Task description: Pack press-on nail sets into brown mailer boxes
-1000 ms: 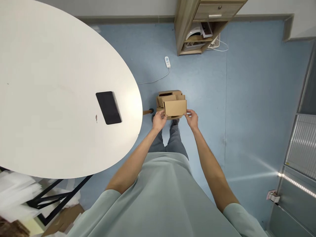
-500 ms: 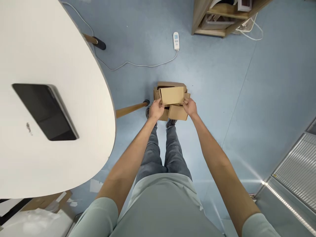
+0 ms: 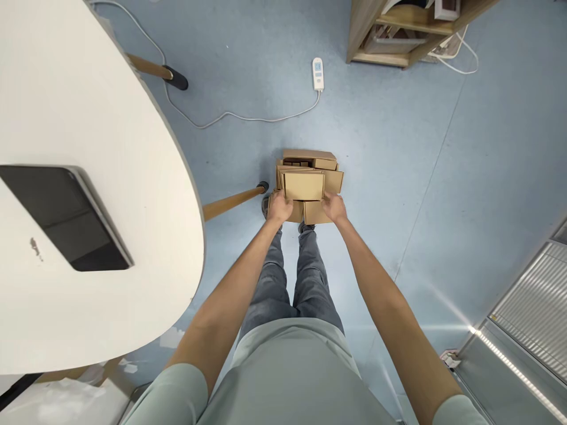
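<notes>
A small brown cardboard box (image 3: 303, 186) lies between my two hands, over a larger open cardboard box (image 3: 310, 154) on the floor by my feet. My left hand (image 3: 280, 206) is closed at its lower left corner. On the opposite side, my right hand (image 3: 333, 206) closes at its lower right corner. The fingertips of both hands are partly hidden against the cardboard. Other small brown boxes surround it, one (image 3: 333, 180) at the right and another (image 3: 315, 212) nearest my feet. Dark gaps show at the far side of the large box.
At the left a white table (image 3: 168, 283) carries a black tablet-like device (image 3: 75, 218). Its wooden leg (image 3: 233, 202) reaches the floor near the boxes. A white cable (image 3: 248, 118) runs to a small white controller (image 3: 318, 74). A wooden shelf (image 3: 361, 29) stands at the far right.
Both hands have drawn the small box toward my feet and lower in the view. More of the large box's far side shows. The view has shifted slightly, moving the table leftward.
</notes>
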Demonstrator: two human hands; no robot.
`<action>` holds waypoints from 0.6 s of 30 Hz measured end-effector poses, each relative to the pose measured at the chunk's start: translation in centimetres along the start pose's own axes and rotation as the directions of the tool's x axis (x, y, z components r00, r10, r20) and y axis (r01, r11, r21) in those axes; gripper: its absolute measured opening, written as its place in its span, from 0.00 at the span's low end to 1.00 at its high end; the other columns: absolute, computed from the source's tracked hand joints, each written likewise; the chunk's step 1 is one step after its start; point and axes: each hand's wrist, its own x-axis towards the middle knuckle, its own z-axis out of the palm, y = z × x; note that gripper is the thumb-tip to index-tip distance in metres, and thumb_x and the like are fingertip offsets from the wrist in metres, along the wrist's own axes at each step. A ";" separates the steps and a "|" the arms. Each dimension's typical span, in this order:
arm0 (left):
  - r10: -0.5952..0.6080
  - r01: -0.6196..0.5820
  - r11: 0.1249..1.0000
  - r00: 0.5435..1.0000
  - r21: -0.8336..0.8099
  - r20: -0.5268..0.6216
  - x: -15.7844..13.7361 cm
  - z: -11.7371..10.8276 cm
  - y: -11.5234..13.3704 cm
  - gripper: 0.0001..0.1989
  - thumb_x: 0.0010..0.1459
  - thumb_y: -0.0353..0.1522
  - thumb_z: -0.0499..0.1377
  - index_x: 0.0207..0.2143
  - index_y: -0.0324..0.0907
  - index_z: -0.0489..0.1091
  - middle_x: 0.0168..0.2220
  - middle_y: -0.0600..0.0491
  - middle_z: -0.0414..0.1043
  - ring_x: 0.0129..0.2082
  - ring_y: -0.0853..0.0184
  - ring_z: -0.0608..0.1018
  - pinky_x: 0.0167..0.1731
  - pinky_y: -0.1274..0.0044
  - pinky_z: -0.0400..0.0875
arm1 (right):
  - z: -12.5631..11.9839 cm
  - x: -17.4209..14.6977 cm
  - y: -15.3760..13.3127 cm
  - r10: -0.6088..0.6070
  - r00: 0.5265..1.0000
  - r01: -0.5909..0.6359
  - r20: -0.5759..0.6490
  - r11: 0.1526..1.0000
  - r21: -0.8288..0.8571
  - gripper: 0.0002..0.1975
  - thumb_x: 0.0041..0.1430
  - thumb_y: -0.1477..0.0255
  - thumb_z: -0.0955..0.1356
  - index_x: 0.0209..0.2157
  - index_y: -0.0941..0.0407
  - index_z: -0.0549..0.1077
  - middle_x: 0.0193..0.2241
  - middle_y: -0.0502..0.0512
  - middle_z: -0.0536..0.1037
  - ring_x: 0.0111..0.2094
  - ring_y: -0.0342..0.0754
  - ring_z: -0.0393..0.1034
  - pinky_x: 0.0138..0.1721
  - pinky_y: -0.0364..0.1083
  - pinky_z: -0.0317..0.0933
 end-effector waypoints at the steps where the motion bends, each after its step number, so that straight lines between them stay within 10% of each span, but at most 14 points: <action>1: -0.042 0.042 0.999 0.999 0.029 -0.001 -0.5 -0.1 0.8 0.18 0.58 0.30 0.64 0.52 0.40 0.75 0.55 0.36 0.75 0.62 0.42 0.73 0.66 0.51 0.64 | -0.1 -0.1 -0.6 0.030 0.999 -0.031 -0.022 0.999 -0.025 0.13 0.57 0.68 0.72 0.43 0.56 0.83 0.42 0.63 0.83 0.56 0.63 0.72 0.64 0.63 0.62; 8: 0.188 -0.179 0.980 0.975 -0.089 0.117 -9.6 -5.2 11.2 0.26 0.68 0.35 0.59 0.66 0.39 0.67 0.67 0.39 0.67 0.65 0.49 0.73 0.65 0.58 0.69 | -3.0 -4.2 -9.0 -0.080 0.992 0.074 -0.101 0.996 -0.055 0.23 0.66 0.62 0.67 0.56 0.59 0.78 0.54 0.68 0.80 0.54 0.62 0.74 0.64 0.65 0.63; 13: 0.382 -0.365 0.921 0.915 -0.140 0.130 -19.4 -16.0 19.0 0.24 0.74 0.40 0.52 0.69 0.52 0.64 0.64 0.48 0.72 0.63 0.55 0.76 0.61 0.63 0.75 | -4.6 -10.1 -16.3 -0.165 0.981 0.165 -0.100 0.986 -0.004 0.26 0.69 0.55 0.65 0.60 0.54 0.77 0.57 0.66 0.79 0.55 0.61 0.72 0.53 0.61 0.73; 18: 0.456 -0.429 0.882 0.882 0.194 -0.122 -22.8 -26.5 18.3 0.26 0.75 0.44 0.51 0.71 0.52 0.62 0.67 0.48 0.69 0.71 0.53 0.66 0.71 0.56 0.61 | -3.0 -13.8 -20.8 -0.202 0.972 0.204 -0.122 0.979 0.003 0.25 0.69 0.53 0.66 0.58 0.52 0.78 0.56 0.64 0.80 0.54 0.59 0.74 0.51 0.60 0.74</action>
